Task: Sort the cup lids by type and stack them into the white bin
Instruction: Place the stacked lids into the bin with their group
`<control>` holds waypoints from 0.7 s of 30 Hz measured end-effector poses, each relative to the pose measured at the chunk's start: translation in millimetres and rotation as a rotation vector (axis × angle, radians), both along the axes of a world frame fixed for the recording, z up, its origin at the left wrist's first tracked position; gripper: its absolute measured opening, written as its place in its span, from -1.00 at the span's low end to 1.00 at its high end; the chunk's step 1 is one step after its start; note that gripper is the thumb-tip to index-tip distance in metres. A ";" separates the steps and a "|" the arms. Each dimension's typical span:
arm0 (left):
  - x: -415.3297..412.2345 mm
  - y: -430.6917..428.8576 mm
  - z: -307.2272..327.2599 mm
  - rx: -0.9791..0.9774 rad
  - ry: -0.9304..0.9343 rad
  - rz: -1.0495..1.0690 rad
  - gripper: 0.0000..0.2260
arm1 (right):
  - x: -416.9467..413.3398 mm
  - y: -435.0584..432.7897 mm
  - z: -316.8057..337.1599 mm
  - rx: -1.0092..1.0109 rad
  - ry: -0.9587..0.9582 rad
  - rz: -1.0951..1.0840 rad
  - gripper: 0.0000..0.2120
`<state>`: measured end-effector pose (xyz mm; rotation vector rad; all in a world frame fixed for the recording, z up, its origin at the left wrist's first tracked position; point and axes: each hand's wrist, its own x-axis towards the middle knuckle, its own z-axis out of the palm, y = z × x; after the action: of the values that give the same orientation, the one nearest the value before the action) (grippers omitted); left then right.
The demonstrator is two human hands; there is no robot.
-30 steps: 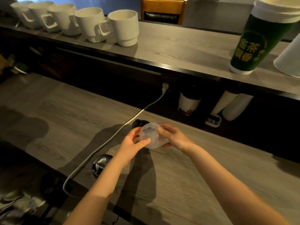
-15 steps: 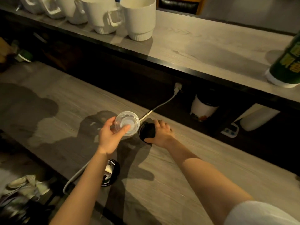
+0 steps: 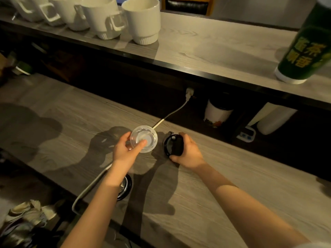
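Right hand (image 3: 188, 153) has closed round the black lid (image 3: 172, 144) mid-worktop (image 3: 232, 185), tipping it up. Left hand (image 3: 125, 153) pinches the clear lid (image 3: 143, 141) just beside it. Step: collecting by type. Next, probably pick up the second black lid (image 3: 125, 188) at the front edge. White bin not in view.

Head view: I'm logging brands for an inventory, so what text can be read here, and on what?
"茶" and "香", yellow, on the green cup on the upper shelf; its two other characters are too blurred.
The printed cup under the shelf: a picture, no legible words.
The white device beside it: markings too small to read.
The clear lid and the black lid: no readable text.
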<state>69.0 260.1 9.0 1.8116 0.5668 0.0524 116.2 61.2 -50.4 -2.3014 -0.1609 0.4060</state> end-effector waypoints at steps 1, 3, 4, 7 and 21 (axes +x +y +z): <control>-3.4 -4.2 1.4 -0.012 0.002 -0.003 -0.47 | -8.1 -7.9 5.6 0.020 -0.024 -0.026 -0.18; -12.8 -15.5 6.2 -0.013 -0.013 -0.035 -0.47 | -27.0 -24.6 19.0 0.063 -0.067 -0.090 -0.21; -17.7 -21.7 9.1 0.001 -0.018 -0.059 -0.47 | -36.5 -33.4 26.1 0.092 -0.081 -0.124 -0.21; -26.5 -44.2 15.3 0.040 -0.036 -0.135 -0.44 | -63.4 -63.4 46.6 0.145 -0.130 -0.226 -0.21; -76.5 -265.2 40.2 -0.034 -0.105 -0.532 -0.49 | -209.6 -274.0 94.1 0.070 -0.282 -0.651 -0.15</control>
<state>-7.5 -5.2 49.2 1.8603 0.0000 -0.2213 -93.3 -212.9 43.7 -2.1808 0.4224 -0.2525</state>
